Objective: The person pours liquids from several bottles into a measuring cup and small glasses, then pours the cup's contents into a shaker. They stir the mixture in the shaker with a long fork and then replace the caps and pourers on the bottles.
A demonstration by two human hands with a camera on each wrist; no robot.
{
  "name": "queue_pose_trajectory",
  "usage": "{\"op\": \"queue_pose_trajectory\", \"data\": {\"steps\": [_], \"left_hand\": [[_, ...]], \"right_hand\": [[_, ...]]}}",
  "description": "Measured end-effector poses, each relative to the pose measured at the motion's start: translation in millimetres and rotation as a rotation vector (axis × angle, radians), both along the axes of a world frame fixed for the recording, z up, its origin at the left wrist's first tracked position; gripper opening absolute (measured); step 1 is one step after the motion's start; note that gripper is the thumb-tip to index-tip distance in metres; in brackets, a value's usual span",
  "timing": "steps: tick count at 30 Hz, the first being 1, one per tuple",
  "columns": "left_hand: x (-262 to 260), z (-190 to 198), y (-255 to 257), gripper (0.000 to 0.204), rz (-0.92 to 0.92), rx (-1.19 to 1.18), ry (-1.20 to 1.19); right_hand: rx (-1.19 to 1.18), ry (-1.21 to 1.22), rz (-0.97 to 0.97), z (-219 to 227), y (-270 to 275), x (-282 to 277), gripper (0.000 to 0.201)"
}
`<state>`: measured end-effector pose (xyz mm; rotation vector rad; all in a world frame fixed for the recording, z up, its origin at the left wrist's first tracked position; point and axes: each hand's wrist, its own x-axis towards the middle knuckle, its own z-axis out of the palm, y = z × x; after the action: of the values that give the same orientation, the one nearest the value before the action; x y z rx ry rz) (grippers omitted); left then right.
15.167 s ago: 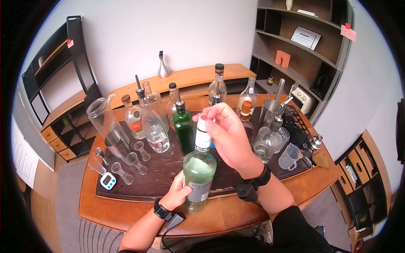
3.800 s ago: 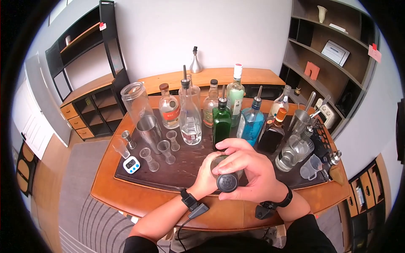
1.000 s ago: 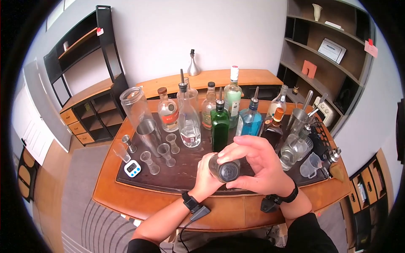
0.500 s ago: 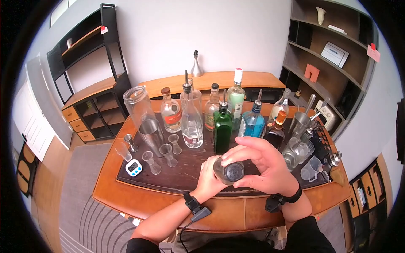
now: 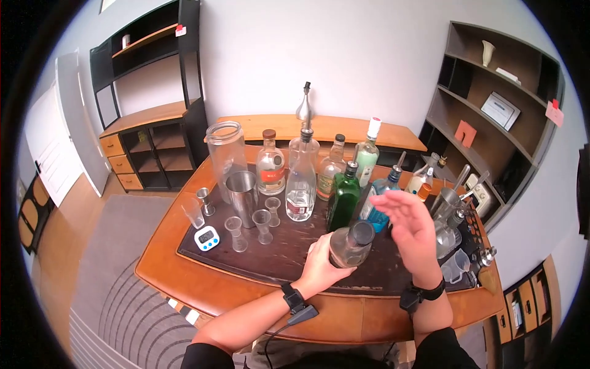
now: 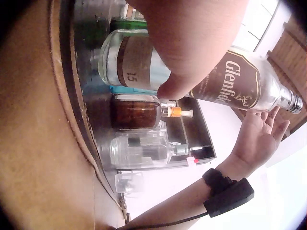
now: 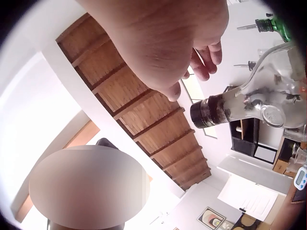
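My left hand (image 5: pixel 321 268) grips a clear glass whisky bottle (image 5: pixel 350 251) round its body, near the front of the table. In the left wrist view, the dark label (image 6: pixel 229 81) reads "Glenfid", with the rest cut off. A black cap (image 7: pixel 205 112) sits on the bottle's neck, which leans up toward the head camera. My right hand (image 5: pixel 415 237) is raised just right of the cap, fingers loosely bent and holding nothing. A green bottle (image 5: pixel 344 200) and a blue bottle (image 5: pixel 381 195), the latter partly behind my right hand, stand beyond.
Glass jiggers (image 5: pixel 263 226), a white timer (image 5: pixel 207 238), a metal shaker tin (image 5: pixel 241 198) and a tall glass jar (image 5: pixel 226 154) stand on the left. More bottles line the back, including a clear one (image 5: pixel 300 184). A plastic measuring jug (image 5: pixel 456 265) is on the right.
My right hand has come away from the bottle's cap and neck to the right; my left hand keeps the bottle. Much earlier, both hands were on a pale green white-capped bottle, now at the back.
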<state>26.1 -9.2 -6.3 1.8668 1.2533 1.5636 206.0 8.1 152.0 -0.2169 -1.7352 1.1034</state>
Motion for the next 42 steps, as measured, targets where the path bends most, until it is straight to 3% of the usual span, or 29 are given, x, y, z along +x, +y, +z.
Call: {"op": "queue_pose_trajectory", "data": {"steps": [6,9,11,13,16,25,29,33,38,42], "left_hand": [[-2,-1,0,0.086,-0.001,-0.085,0.005],[-3,4,-3,0.086,0.006,-0.108,0.004],[-3,7,-5,0.086,0.01,-0.123,0.008],[-3,10,-6,0.08,0.108,-0.003,0.046],[-3,6,-2,0.081,0.099,-0.017,0.04],[-4,1,2,0.088,0.035,-0.118,0.049],[-4,-2,4,0.089,0.032,-0.14,0.038],[-5,-5,5,0.089,0.038,-0.119,0.046],[-4,-3,4,0.088,0.035,-0.13,0.05],[-2,-2,3,0.088,0.054,-0.104,0.066]], "right_hand": [[-0.045,-0.098,-0.076,4,-2,-9,0.062],[-0.088,-0.274,-0.155,4,-3,-15,0.078],[-0.077,-0.352,-0.171,6,-4,-17,0.079],[-0.069,-0.427,-0.191,4,-4,-17,0.08],[-0.108,-0.428,-0.198,-1,2,-16,0.081],[-0.035,-0.41,-0.222,-13,13,-14,0.058],[-0.033,-0.364,-0.227,-8,13,-10,0.057],[0.036,-0.259,-0.339,-1,21,2,0.051],[0.144,-0.234,-0.491,46,59,-3,0.039],[0.252,-0.526,-0.49,100,118,-30,0.041]]}}
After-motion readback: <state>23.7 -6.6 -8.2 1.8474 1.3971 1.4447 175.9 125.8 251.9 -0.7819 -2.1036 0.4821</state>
